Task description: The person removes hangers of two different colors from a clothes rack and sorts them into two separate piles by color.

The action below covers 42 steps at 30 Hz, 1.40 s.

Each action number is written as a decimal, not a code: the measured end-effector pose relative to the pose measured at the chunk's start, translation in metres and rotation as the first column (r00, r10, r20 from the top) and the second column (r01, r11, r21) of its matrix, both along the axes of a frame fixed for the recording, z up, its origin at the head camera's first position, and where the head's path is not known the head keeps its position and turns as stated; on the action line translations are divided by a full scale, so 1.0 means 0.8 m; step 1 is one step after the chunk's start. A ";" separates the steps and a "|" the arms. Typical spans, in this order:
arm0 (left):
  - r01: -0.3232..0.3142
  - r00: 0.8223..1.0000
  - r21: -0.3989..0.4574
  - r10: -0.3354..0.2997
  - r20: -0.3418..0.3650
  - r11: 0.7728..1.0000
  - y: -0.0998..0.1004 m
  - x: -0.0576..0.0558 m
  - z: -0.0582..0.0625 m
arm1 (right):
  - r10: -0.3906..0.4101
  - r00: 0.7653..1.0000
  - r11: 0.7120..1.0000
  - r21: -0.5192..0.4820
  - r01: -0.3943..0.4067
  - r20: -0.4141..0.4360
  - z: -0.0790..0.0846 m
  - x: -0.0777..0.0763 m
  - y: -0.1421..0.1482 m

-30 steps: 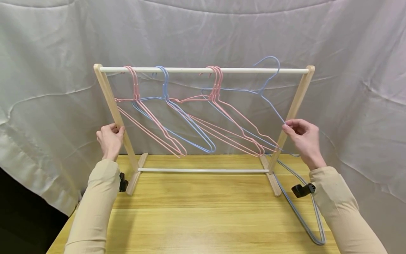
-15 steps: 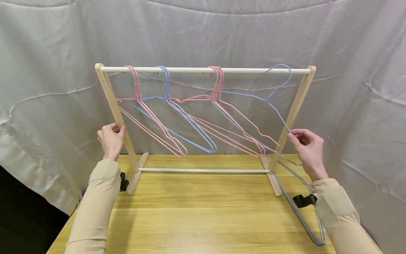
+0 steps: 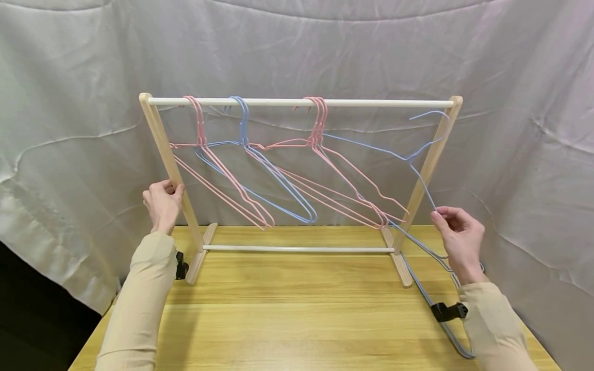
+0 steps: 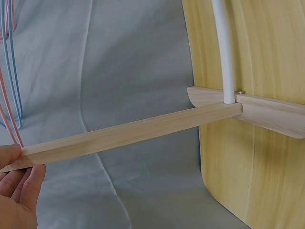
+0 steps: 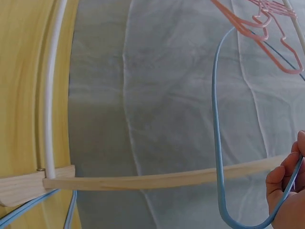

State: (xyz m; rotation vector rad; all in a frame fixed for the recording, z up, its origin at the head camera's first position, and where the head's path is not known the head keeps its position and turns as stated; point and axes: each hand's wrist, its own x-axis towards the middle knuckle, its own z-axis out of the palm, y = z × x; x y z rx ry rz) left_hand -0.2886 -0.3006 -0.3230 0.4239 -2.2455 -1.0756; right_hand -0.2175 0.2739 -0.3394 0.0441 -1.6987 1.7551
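In the head view my left hand (image 3: 162, 206) grips the left wooden post (image 3: 160, 136) of a small clothes rack, thumb on one side and fingers on the other. My right hand (image 3: 459, 239) pinches a blue wire hanger (image 3: 423, 180) by its shoulder, out by the right post (image 3: 433, 154). That hanger's hook is off the white top rail (image 3: 371, 103), lower than it and overlapping the right post. Its rounded end (image 5: 217, 119) loops past my fingers in the right wrist view. Pink hangers (image 3: 320, 121) partly cover its far arm.
More pink hangers (image 3: 199, 123) and some blue hangers (image 3: 243, 123) hang further left on the rail. Blue-grey hangers (image 3: 419, 286) lie on the wooden table (image 3: 287, 319) by the right foot, partly behind my right forearm. A grey curtain (image 3: 297, 51) stands behind.
My right hand has moved right and down with the blue hanger, whose hook has come from above the rail to below it. The left hand stays on its post; the rack barely shifts.
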 end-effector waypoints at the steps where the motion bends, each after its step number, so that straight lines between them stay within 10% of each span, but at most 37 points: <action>1: -0.002 1.000 -0.001 0.002 -0.001 1.000 0.000 0.000 0.000 | -0.004 1.000 1.000 -0.009 0.004 -0.013 -0.003 0.002 0.001; 14: 0.012 1.000 0.024 -0.013 0.025 1.000 0.000 0.000 0.000 | -0.024 0.975 0.966 -0.256 -0.034 -0.222 -0.043 0.022 0.028; 26: 0.013 1.000 0.024 -0.013 0.018 1.000 0.001 0.001 0.000 | -0.006 0.905 0.867 -0.453 -0.207 -0.425 -0.078 0.038 0.047; 42: 0.008 1.000 0.042 -0.009 0.022 0.999 0.002 0.003 0.002 | -0.135 0.881 0.695 -0.677 -0.242 -0.453 -0.103 0.050 0.058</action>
